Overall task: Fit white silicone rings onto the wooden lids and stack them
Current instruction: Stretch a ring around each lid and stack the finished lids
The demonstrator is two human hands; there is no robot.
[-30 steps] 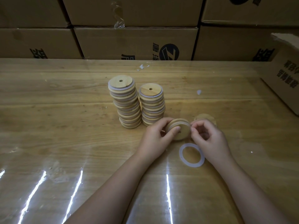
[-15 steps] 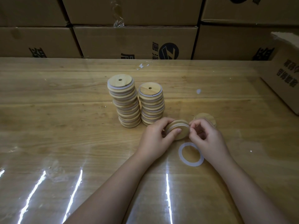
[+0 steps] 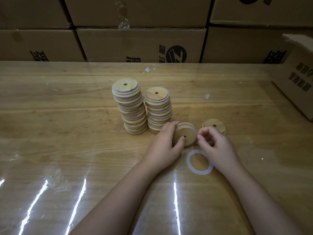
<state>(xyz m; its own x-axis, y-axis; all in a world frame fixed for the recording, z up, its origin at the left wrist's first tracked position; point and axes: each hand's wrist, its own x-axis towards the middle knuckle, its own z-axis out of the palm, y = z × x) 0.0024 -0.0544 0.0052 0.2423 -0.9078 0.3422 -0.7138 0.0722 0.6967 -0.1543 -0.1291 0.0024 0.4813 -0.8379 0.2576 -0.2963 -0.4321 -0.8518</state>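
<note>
Left hand (image 3: 165,146) grips a tilted lid (image 3: 185,135); right hand (image 3: 214,145), fingers curled and empty, hovers beside it above a loose ring (image 3: 199,162), two stacks (image 3: 133,106) just behind.

Stacked cardboard boxes (image 3: 140,44) line the glossy wooden table's (image 3: 67,133) far edge.

Table (image 3: 67,124) grained wood under glossy clear film throwing streak glare; lids in both stacks (image 3: 129,106) and the tilted lid (image 3: 185,136) pale, smooth, matt wood; loose ring (image 3: 199,162) white, matt, silicone-like; boxes (image 3: 140,44) behind matt brown cardboard, one seam with shiny clear tape.
</note>
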